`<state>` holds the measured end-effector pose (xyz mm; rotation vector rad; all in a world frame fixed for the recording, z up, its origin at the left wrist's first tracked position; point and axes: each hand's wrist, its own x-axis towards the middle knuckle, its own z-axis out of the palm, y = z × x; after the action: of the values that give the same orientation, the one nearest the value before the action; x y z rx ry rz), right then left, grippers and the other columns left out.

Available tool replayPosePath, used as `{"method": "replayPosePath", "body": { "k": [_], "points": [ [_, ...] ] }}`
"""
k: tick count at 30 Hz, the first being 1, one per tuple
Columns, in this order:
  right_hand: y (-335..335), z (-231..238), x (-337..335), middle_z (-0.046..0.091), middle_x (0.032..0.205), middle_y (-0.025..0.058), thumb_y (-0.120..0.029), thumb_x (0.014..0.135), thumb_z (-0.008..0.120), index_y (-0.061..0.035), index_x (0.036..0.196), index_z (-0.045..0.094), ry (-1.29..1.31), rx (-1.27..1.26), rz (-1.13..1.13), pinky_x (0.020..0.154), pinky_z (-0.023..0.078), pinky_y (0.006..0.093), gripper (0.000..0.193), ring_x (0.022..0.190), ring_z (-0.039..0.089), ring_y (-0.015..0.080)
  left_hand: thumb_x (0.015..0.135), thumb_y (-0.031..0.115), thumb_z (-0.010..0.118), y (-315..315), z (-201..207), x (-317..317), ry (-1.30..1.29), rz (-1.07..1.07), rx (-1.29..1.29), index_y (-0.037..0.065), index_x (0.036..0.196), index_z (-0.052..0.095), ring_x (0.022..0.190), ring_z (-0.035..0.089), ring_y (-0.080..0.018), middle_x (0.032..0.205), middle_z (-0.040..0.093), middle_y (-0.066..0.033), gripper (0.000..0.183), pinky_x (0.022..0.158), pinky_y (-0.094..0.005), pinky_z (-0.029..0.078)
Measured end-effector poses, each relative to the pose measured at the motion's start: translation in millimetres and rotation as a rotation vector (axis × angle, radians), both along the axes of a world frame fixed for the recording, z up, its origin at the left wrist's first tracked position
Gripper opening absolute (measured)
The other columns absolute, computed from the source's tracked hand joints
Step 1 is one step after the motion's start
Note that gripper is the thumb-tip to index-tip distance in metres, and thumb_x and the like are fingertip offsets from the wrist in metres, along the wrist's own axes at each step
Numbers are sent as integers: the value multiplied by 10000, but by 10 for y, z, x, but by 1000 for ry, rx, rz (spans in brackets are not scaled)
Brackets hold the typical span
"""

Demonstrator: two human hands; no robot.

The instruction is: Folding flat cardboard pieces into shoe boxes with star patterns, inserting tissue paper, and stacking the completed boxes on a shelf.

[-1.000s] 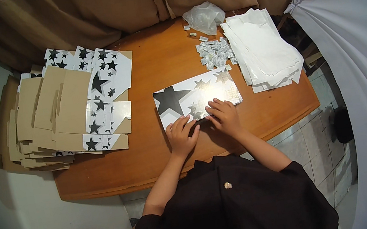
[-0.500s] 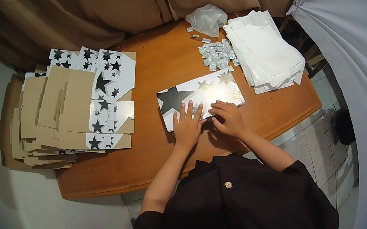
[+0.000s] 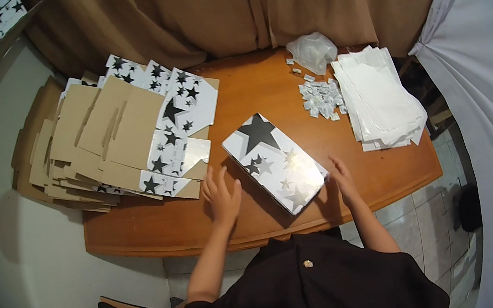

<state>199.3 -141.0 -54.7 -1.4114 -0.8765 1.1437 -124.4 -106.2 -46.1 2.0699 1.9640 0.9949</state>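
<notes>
White star-patterned box [image 3: 276,165] aslant on brown table [image 3: 252,88], between hands [image 3: 223,202] well apart.

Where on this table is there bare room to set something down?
Bare tabletop shows behind the star-patterned box, between the cardboard stack and the small packets, and right of the right hand, in front of the white sheets. Crowded: left end, under cardboard; back right, under packets, sheets and a plastic bag.

Star-print box [image 3: 276,165]: one. Cardboard pile [image 3: 131,118]: one. Paper stack [image 3: 380,95]: one. Plastic bag [image 3: 314,53]: one. Packets [image 3: 322,99]: many.
</notes>
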Motion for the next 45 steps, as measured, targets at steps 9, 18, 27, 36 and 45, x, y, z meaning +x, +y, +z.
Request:
{"method": "replayPosePath", "body": {
  "k": [9, 18, 27, 36, 45],
  "points": [
    [-73, -32, -441, 487, 1247, 109, -75, 703, 678, -49, 1331, 387, 12, 68, 454, 970, 362, 337, 693, 1155, 456, 222, 843, 608, 462, -804, -490, 426, -393, -478, -647, -96, 1365, -158, 1364, -72, -424, 1444, -102, -325, 1073, 1115, -441, 39],
    [-182, 606, -724, 379, 1211, 121, -222, 758, 724, -23, 1366, 311, -85, 460, 571, 962, 342, 359, 760, 1132, 420, 231, 920, 409, 477, -1200, 397, 459, -702, -268, -192, -58, 1405, -34, 1380, -13, -382, 1471, -23, -279, 845, 1114, -418, 56],
    [-525, 1234, -1087, 268, 1361, 155, -41, 708, 730, -49, 1415, 60, 74, 804, 703, 1028, 281, 391, 974, 1248, 341, 278, 903, 256, 560, -1880, 1526, 438, -686, -147, 115, -7, 1414, -144, 1381, 66, -223, 1503, 24, -171, 909, 1101, -356, 98],
    [-524, 1827, -2078, -35, 1487, 235, -82, 813, 635, -226, 1454, 87, -500, 1532, 155, 1053, 80, 600, 856, 1351, 11, 483, 869, 170, 573, -1865, 2129, -97, -242, -54, 540, -37, 1419, -62, 1396, -25, -336, 1501, -37, -218, 866, 1113, -413, 40],
    [182, 3238, -3639, -206, 1418, 312, -510, 594, 795, -175, 1453, -70, -289, 1886, -66, 1026, 69, 646, 1264, 1331, -143, 483, 860, 245, 591, -1482, 3493, -1426, 175, -70, 830, -50, 1421, -1, 1389, 47, -371, 1489, 15, -257, 868, 1109, -425, 86]
  ]
}}
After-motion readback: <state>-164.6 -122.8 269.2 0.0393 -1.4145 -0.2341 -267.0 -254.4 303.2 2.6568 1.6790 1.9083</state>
